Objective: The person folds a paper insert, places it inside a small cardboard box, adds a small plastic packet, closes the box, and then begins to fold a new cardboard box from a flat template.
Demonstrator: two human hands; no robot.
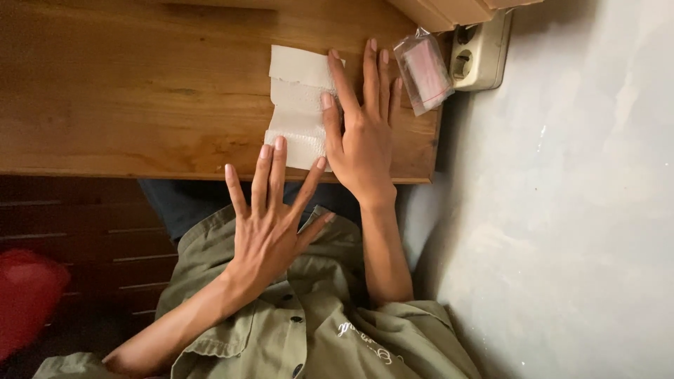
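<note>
Tissue (298, 109), a white embossed sheet folded into a narrow strip, lies flat on the wooden desk (140, 91) and serves as my landmark for everything else. Nearest to me, below the tissue's near edge, I see an olive-green shirt (309, 323) with dark buttons, and dark trousers between the shirt and the desk's front edge. The left hand (270, 224) rises from the shirt toward the tissue with all 5 fingers spread wide; it grasps nothing, and 2 of its fingertips touch the tissue's near edge while the palm hangs off the front of the desk. Just right of the tissue, the right hand (365, 140) lies flat and open on the desk, palm down, gripping nothing; its thumb and first finger press on the tissue's right side, and the other fingers rest on bare wood beside it. Far left of the tissue and below the desk level, I see a red blurred shape (28, 295) on the dark floor, too unclear to identify. Right of the tissue, past the right hand's fingertips, a small clear plastic bag (423, 70) with pink contents rests at the desk's far right corner. Just beyond the bag, a cream wall socket (477, 52) sits against the grey wall (562, 210).
</note>
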